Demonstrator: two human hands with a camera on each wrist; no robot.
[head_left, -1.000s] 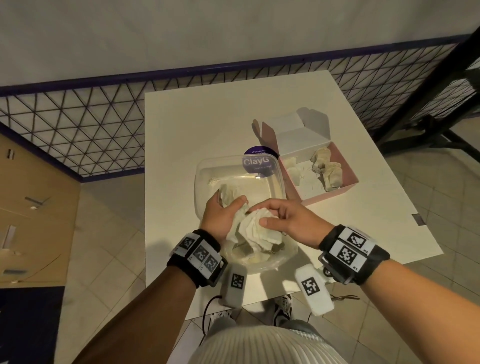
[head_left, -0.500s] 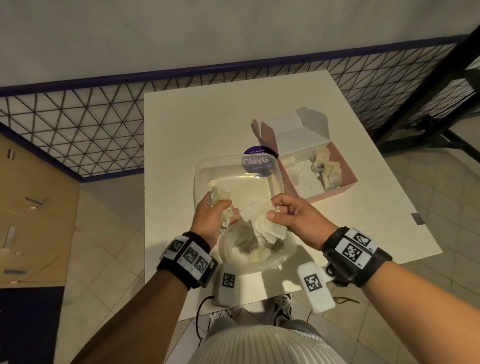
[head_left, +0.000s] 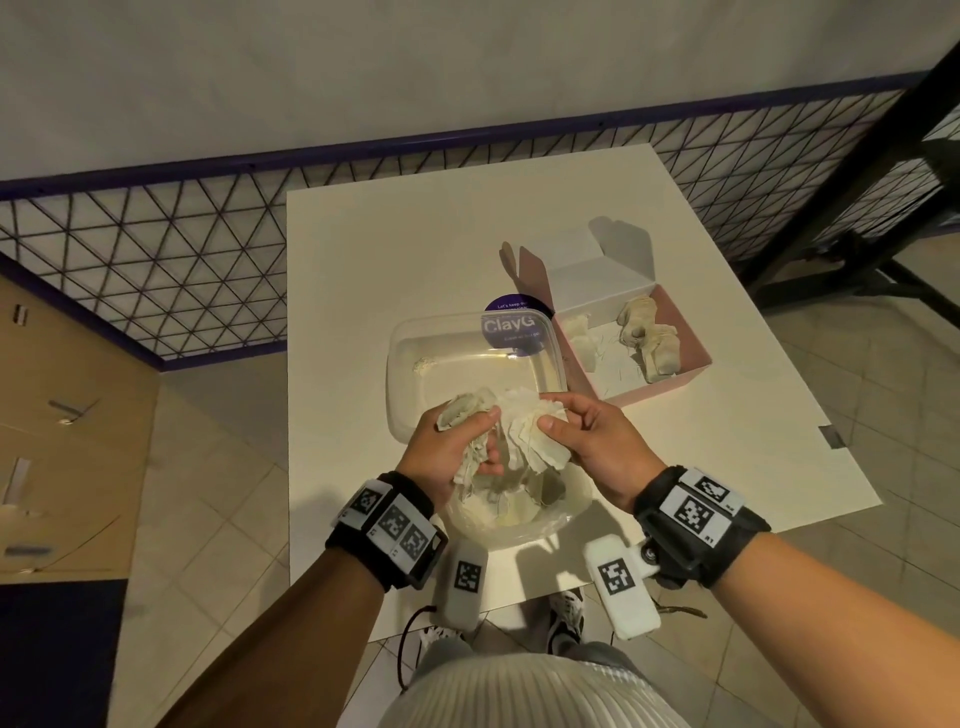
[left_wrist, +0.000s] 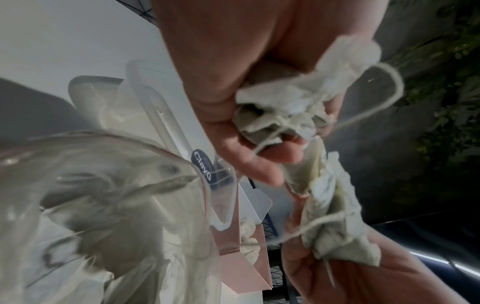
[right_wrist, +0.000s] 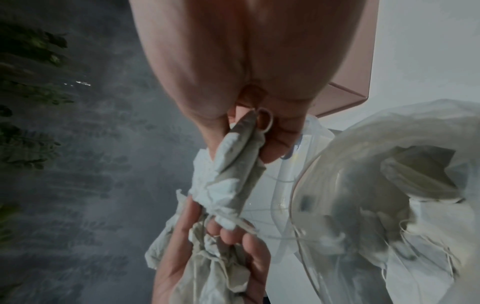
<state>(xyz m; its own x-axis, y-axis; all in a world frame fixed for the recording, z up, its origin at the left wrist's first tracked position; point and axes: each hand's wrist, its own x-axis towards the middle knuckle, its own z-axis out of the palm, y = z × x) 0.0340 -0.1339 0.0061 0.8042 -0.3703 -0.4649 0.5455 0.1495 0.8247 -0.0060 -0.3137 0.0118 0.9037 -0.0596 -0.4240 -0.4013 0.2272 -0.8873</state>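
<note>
While left hand (head_left: 448, 457) and right hand (head_left: 597, 448) clutch tea bags (head_left: 525, 434), strings (left_wrist: 401, 86) dangle.

You can pass freely over the bare desk (head_left: 415, 249) at the far end, down the left strip and at the near right, while the clear tub (head_left: 397, 379), the pink box (head_left: 693, 371) just beside it, and the round clear bowl (head_left: 574, 512) under the hanging tea bags (head_left: 530, 441) block the middle.

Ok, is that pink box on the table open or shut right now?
Open. The pink box has its lid folded back, standing up behind it, and pale pouches lie exposed inside.
</note>
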